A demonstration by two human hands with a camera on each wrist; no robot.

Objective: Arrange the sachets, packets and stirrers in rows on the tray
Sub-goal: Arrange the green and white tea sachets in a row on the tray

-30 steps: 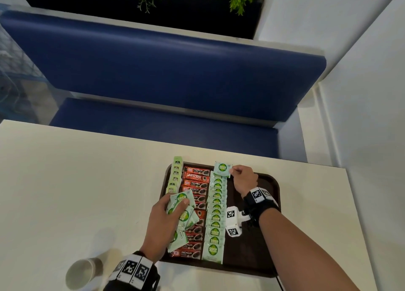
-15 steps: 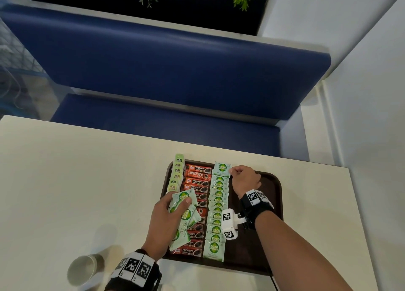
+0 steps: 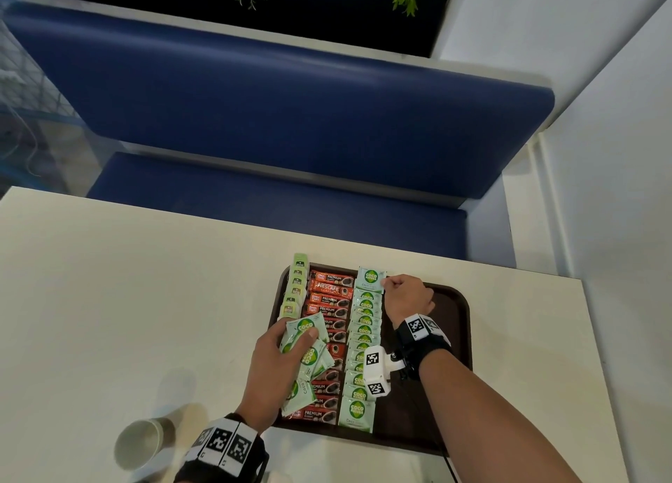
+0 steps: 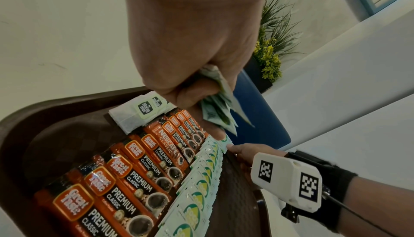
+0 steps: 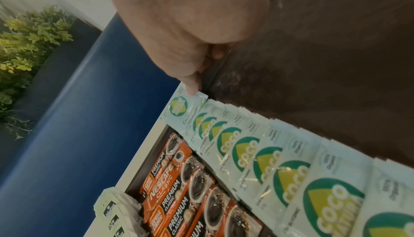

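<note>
A dark brown tray (image 3: pixel 447 340) holds three rows: tea bags (image 3: pixel 296 286) on the left, orange coffee packets (image 3: pixel 329 295) in the middle, pale green Coco sachets (image 3: pixel 363 340) to the right. My right hand (image 3: pixel 391 286) pinches the farthest Coco sachet (image 3: pixel 370 279) by its right edge at the row's far end; the right wrist view shows my fingertip (image 5: pixel 192 88) on that sachet (image 5: pixel 181 110). My left hand (image 3: pixel 287 344) grips a loose bunch of Coco sachets (image 3: pixel 307 355) above the coffee row's near half. The left wrist view shows that bunch (image 4: pixel 218 104) sticking out of my fist.
The tray's right half (image 3: pixel 429 410) is bare brown surface. An empty paper cup (image 3: pixel 142 442) stands on the cream table (image 3: pixel 145 300) at the near left. A blue bench (image 3: pixel 291 118) runs behind the table, and a white wall (image 3: pixel 618 228) borders the right side.
Both hands stay nearly where they were; the right keeps its pinch on the far sachet at the row's end. The view has shifted slightly.
</note>
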